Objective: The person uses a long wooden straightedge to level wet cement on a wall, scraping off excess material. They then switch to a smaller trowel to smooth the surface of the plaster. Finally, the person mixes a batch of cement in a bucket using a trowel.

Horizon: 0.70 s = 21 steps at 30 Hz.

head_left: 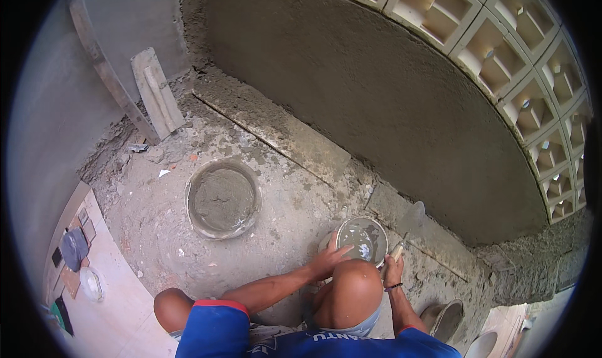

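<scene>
While the left hand (327, 261) is grasping the bucket (362, 222) at its near left side, with fingers lapping over the rim, the right hand (394, 270) is closing around the handle of a trowel (414, 215), whose blade is pointing away from the person. The bucket is standing to the right of the tub (227, 164) and a little nearer the person; the trowel is hovering or resting farther to the right of the tub, just past the bucket, and whether its blade is touching the ground I cannot tell. Grey, shiny liquid is showing inside the bucket, and thick grey mortar (224, 199) is filling much of the tub. The person's right knee (357, 286) is rising between bucket and body, to the right of the tub and nearer. Beyond the tub to the left, a short plank (157, 94) and a long board (103, 63) are leaning. Beyond the tub to the right, a dark wall (376, 101) is running under pale blocks (433, 16). Nearer than the tub, far right, a pail (449, 320) is sitting.
</scene>
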{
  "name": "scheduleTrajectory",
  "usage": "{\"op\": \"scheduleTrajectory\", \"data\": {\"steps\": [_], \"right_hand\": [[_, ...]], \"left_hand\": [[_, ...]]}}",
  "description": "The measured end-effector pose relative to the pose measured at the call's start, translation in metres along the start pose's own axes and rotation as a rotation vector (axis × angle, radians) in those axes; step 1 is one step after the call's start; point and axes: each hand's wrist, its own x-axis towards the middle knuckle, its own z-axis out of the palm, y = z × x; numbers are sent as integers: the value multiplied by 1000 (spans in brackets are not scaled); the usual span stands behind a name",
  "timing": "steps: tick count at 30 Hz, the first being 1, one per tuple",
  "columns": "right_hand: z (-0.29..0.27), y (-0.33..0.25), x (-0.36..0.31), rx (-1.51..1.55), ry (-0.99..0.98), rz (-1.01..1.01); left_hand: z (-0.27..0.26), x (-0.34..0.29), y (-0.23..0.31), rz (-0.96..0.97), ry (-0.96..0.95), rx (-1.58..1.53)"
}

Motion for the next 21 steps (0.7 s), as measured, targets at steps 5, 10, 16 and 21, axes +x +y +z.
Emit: {"op": "scheduleTrajectory", "data": {"steps": [5,10,16,21], "right_hand": [[34,-16,15,139,27,-137],[78,-68,36,328,-105,-236],[138,-116,60,365,-367,-304],[180,-157,47,343,-495,-387]], "left_hand": [[11,10,-3,96,167,144],[-15,29,51,137,368,510],[-50,24,99,-22,681,567],[-88,17,136,-118,843,617]]}}
